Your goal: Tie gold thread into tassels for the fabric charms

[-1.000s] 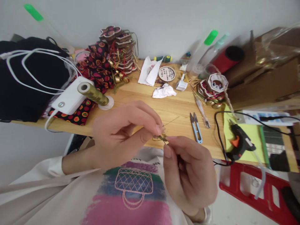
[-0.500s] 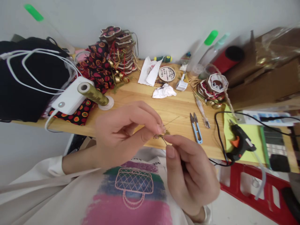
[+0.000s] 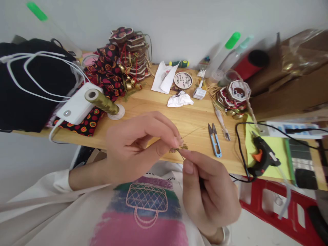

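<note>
My left hand (image 3: 138, 147) and my right hand (image 3: 208, 191) meet in front of my chest, just over the near edge of the wooden table (image 3: 184, 119). Both pinch a small knot of gold thread (image 3: 178, 148) between thumb and fingertips. A thin gold strand (image 3: 190, 132) runs up and to the right from the knot. The other fingers of both hands are curled. A spool of gold thread (image 3: 102, 101) lies tilted on its white base to the left, next to a white power bank (image 3: 77, 106).
Blue thread snips (image 3: 214, 140) and tweezers (image 3: 221, 123) lie to the right. A black glue gun (image 3: 262, 155) rests on a green sheet. Patterned fabric and stacked ornaments (image 3: 123, 61) sit at the back, cardboard boxes (image 3: 289, 78) at right, a red stool (image 3: 279, 208) below.
The knot and both pinching fingertips have shifted slightly up and to the right; my right hand has turned a little. Nothing on the table has moved.
</note>
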Tool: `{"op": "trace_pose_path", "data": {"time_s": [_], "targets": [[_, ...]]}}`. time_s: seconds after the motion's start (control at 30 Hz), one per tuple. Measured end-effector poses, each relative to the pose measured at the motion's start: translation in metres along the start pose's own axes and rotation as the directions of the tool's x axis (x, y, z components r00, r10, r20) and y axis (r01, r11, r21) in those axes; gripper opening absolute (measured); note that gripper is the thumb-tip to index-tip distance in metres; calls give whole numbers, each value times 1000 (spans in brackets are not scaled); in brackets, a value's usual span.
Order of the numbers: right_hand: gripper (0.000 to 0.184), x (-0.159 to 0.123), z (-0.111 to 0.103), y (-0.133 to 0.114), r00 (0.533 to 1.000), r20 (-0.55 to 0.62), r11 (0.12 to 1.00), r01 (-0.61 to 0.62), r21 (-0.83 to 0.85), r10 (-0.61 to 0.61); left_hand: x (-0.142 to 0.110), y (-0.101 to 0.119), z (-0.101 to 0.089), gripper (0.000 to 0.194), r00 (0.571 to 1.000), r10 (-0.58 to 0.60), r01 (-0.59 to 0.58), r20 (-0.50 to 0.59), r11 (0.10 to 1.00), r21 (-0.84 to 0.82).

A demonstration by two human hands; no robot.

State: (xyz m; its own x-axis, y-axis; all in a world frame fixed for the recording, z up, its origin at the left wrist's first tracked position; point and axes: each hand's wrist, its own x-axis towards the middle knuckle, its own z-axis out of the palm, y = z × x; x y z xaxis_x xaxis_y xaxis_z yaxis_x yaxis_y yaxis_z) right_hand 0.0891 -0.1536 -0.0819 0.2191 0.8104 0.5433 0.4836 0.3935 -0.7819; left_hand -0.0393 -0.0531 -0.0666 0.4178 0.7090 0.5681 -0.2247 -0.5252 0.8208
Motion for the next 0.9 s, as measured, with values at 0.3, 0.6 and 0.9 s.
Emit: {"op": "trace_pose_path", "data": {"time_s": [0.3,0.6,0.9], "targets": [[33,-1,1,-3,1000,-6,999,11,-34,-11,0,1,-3,9,1000,2,-2,14,1000,-7],[29,-8,6,-10,992,-119,984,-52,-168,32,-2,0,-1,7,1000,5,-5,12,1000,-4],[31,-7,6,-7,991,-132,990,-20,-141,1,-3,2,0,7,999,-32,32,-4,999,-2]]}}
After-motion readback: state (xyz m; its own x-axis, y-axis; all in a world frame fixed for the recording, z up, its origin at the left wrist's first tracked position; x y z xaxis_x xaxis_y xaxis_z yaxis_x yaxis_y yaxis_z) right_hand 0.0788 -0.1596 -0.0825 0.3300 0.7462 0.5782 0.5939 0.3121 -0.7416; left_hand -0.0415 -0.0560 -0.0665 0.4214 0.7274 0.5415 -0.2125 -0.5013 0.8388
